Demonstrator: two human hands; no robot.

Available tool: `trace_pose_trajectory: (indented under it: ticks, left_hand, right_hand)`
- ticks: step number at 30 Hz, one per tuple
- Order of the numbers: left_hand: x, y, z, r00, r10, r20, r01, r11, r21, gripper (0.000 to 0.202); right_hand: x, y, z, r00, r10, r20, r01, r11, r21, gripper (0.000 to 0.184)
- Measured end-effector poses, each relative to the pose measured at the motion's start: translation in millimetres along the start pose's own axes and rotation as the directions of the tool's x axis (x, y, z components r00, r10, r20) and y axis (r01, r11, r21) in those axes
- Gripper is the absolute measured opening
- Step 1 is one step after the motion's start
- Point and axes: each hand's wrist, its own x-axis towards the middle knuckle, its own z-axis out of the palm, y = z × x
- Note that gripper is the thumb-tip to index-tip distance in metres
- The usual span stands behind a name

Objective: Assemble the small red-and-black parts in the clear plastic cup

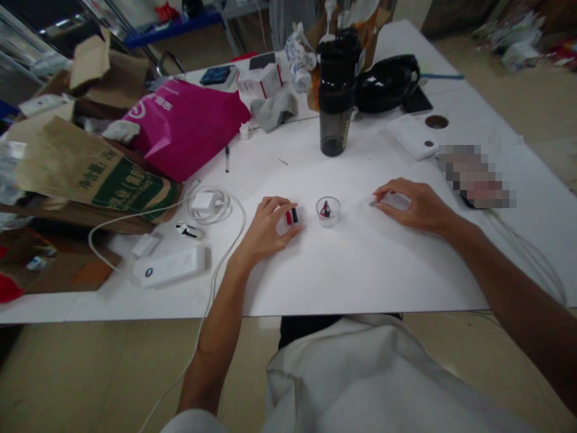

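Observation:
My left hand (274,224) is closed around a small red and black block (292,216), thumb and fingers at its ends, at the table surface. Just right of it stands a small clear round cup (331,221) with tiny red and black pieces (325,209) inside. Further right, my right hand (412,204) pinches a tiny silvery piece (372,203) between thumb and fingertips, a little above the white table. That piece is too small for me to tell its kind.
A dark shaker bottle (334,96) stands beyond the cup, beside a black case (387,84). On the left lie a white power bank (174,266), coiled white cable (223,210), a magenta bag (189,123) and a brown paper bag (85,168). A blurred-out flat object (475,176) lies right.

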Motion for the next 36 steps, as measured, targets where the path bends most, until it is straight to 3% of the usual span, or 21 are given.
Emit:
trace_pose_trajectory:
  ticks: [17,22,29,32,36]
  left_hand:
    - [-1.9,-2.6,5.4,1.000,0.006,0.024,-0.006,1.000,-0.003,0.051]
    - [-2.5,-3.7,6.2,1.000,0.007,0.030,-0.007,1.000,0.016,0.051]
    - [-3.4,-6.8,7.2,0.999,0.040,0.009,-0.040,0.999,0.027,0.059]
    - [-4.6,-7.7,7.7,0.998,0.060,-0.009,-0.060,0.998,0.022,0.060]
    - [-6.1,-7.6,6.3,0.998,0.063,-0.025,-0.063,0.998,0.030,0.061]
  right_hand:
    - [-0.1,-3.1,0.7,1.000,-0.014,-0.011,0.014,1.000,0.006,0.022]
    - [6.0,-28.5,6.1,0.991,-0.115,-0.072,0.119,0.991,0.054,0.049]
    - [43.1,-70.6,32.5,0.974,-0.195,0.118,0.183,0.977,0.110,0.087]
    - [61.9,-74.8,40.6,0.958,-0.215,0.191,0.200,0.975,0.092,0.082]
    - [79.6,-73.9,46.4,0.953,-0.228,0.197,0.219,0.973,0.068,0.073]
